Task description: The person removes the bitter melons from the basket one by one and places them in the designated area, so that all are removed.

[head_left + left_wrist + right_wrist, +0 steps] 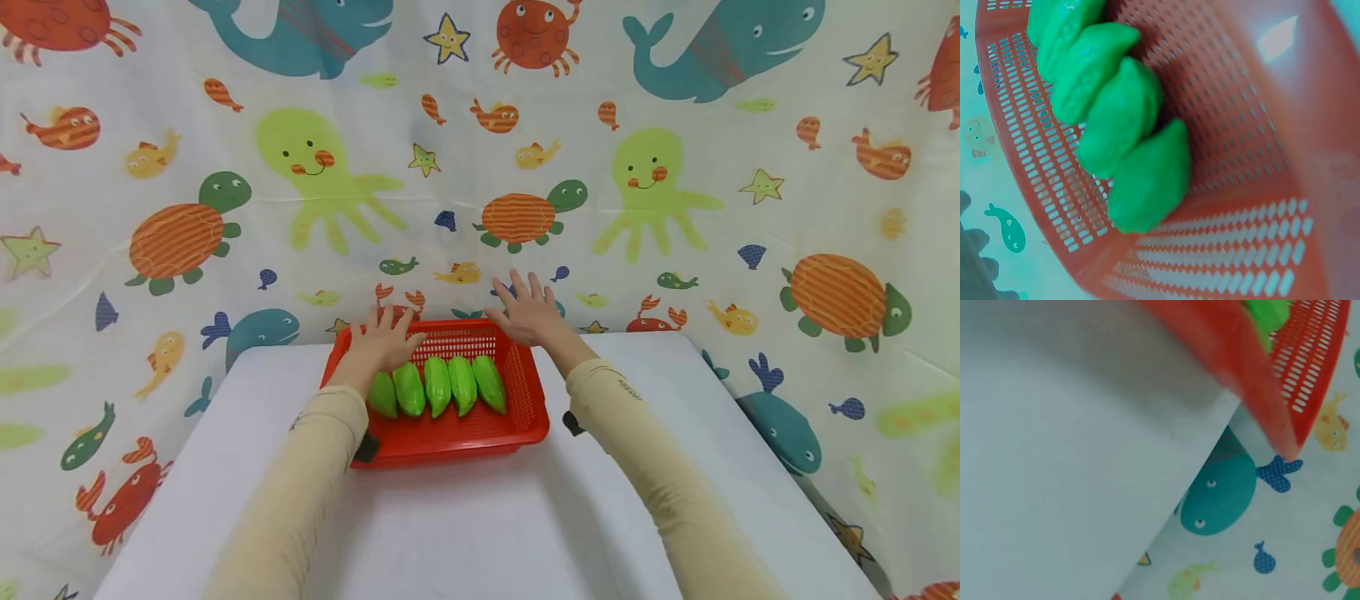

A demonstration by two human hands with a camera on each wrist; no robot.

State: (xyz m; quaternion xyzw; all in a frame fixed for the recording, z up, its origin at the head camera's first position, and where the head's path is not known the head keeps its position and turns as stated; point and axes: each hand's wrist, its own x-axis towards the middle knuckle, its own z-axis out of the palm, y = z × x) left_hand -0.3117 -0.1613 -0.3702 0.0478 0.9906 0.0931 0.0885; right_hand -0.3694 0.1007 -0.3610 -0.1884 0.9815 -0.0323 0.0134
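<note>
A red plastic basket [450, 442] with slotted walls stands on the white table, holding a row of several glossy green pieces [438, 387], long, ridged and pointed like fruit or vegetables. In the left wrist view, the green pieces [1150, 181] lie side by side along one slotted wall. My left hand [381, 343] is over the basket's left rear part, fingers spread, gripping nothing. At the right rear corner is my right hand [528, 315], its fingers extended and holding nothing. Whether either hand touches the rim cannot be told. The right wrist view shows a basket corner [1272, 419].
The white table [465, 533] reaches back to a curtain [465, 167] printed with sea animals, which also hangs along both sides. Dark devices sit beneath the left wrist [367, 447] and right wrist [573, 423].
</note>
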